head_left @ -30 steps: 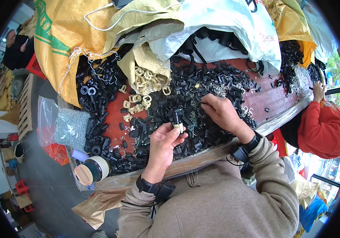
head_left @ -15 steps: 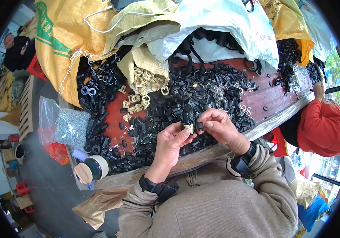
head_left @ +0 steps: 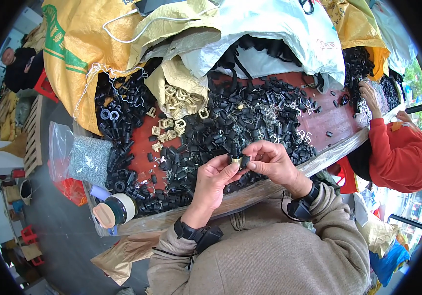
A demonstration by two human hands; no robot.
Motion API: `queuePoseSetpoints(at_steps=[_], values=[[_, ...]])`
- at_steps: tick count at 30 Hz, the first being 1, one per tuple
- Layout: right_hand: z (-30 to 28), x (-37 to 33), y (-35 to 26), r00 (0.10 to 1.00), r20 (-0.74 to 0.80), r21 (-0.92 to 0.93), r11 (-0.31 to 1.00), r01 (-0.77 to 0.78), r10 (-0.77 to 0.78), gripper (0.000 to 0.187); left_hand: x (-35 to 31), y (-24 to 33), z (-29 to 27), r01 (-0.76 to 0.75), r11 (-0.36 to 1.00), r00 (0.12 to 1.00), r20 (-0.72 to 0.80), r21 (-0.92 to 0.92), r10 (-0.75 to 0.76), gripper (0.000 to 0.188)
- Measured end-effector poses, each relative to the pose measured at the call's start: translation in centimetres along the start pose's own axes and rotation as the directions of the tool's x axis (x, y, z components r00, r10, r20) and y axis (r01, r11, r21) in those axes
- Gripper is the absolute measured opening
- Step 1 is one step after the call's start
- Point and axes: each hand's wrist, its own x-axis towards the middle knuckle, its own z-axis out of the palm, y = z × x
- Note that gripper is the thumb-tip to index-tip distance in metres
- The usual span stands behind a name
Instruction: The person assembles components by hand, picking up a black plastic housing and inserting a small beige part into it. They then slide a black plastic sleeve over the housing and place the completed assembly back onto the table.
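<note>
While I see the left hand (head_left: 210, 184) gripping a cream plastic fitting (head_left: 235, 160), its black stem (head_left: 234, 149) toward twelve o'clock, the right hand (head_left: 276, 164) pinches a small black part (head_left: 245, 162) at the fitting's three o'clock — contact unconfirmed.

Green characters (head_left: 55, 33) are marking the yellow sack (head_left: 85, 64) left of the white sack (head_left: 275, 19), which is bearing faint red print (head_left: 327, 44).
</note>
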Motion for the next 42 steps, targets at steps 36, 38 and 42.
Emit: queuePoseSetpoints(at_steps=[36, 38, 42], values=[[0.5, -0.7, -1.2, 0.858, 0.211, -0.792, 0.433, 0.431, -0.468, 0.025, -0.2, -0.4, 0.2, 0.17, 0.985, 0.957, 0.237, 0.007, -0.167, 0.031], [-0.5, 0.4, -2.6, 0.83, 0.21, -0.836, 0.344, 0.426, -0.517, 0.021, 0.1, -0.2, -0.4, 0.113, 0.993, 0.968, 0.222, 0.016, -0.114, 0.031], [-7.9, 6.9, -3.9, 0.745, -0.298, -0.876, 0.481, 0.035, -0.597, 0.017, 0.6, -0.3, -1.8, 0.0, 0.999, 0.983, 0.185, 0.04, -0.007, 0.031]])
